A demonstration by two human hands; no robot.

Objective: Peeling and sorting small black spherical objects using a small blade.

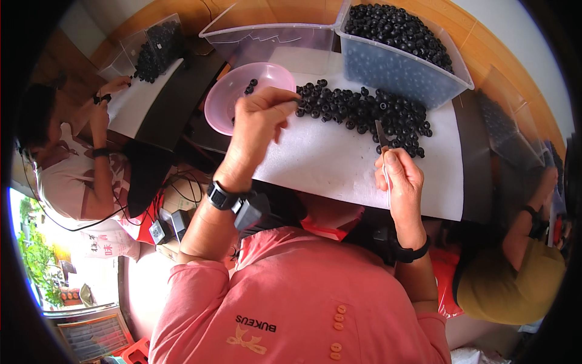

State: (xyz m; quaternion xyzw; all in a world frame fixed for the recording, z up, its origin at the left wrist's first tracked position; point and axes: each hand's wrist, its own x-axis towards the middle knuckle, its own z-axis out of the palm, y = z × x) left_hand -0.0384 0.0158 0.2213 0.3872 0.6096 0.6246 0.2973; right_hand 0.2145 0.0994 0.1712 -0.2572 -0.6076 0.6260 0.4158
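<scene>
My left hand (257, 121) is closed in a pinch between the pink bowl and the pile, with a small black round part (295, 101) at its fingertips. My right hand (401, 179) grips a small knife (380, 132) with a pale handle, its blade pointing up at the pile's near edge. Loose black round parts (348, 109), some showing a hole, spread in a band over the white sheet (321, 161). A few more lie inside the pink bowl (219, 91), which my left hand partly hides.
A clear plastic bin (403, 67) heaped with black parts stands at the back right, beside another clear bin (267, 45). One person (82, 158) works at a table on the left, another (509, 273) sits at the right. Cables (182, 182) hang left of my arm.
</scene>
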